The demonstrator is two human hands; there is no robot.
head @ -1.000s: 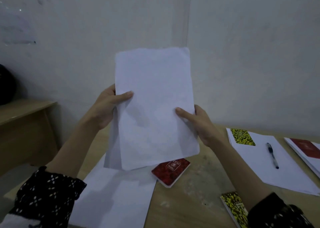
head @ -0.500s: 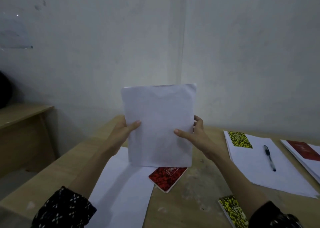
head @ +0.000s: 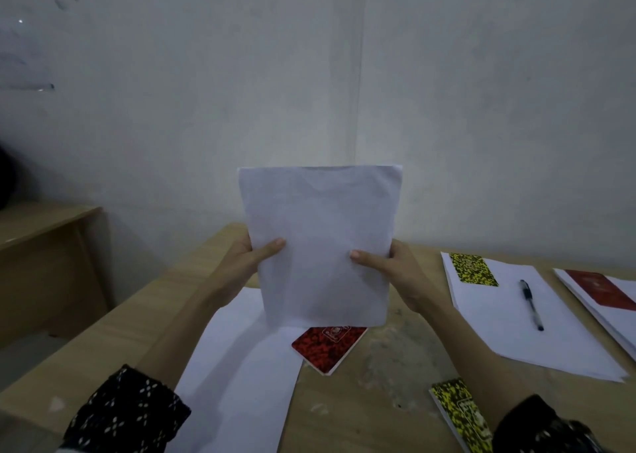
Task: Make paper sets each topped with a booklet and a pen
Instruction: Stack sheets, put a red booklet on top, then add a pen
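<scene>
I hold a stack of white paper (head: 321, 242) upright in front of me, its bottom edge low over the wooden table (head: 375, 383). My left hand (head: 253, 256) grips its left edge and my right hand (head: 390, 270) its right edge, thumbs on the front. Below the stack lies a red booklet (head: 327, 347), partly on more white sheets (head: 237, 366). A yellow-black booklet (head: 461, 414) lies near my right forearm. To the right sits a paper set (head: 516, 335) topped with a yellow booklet (head: 473, 268) and a black pen (head: 531, 303).
At the far right edge lies another paper pile (head: 616, 318) with a red booklet (head: 600, 291) on it. A second wooden desk (head: 44, 263) stands to the left, apart from my table. A pale wall rises close behind the table.
The paper stack has come down from high and tilted to upright and low over the table. Both hands have slid to grip it at its sides.
</scene>
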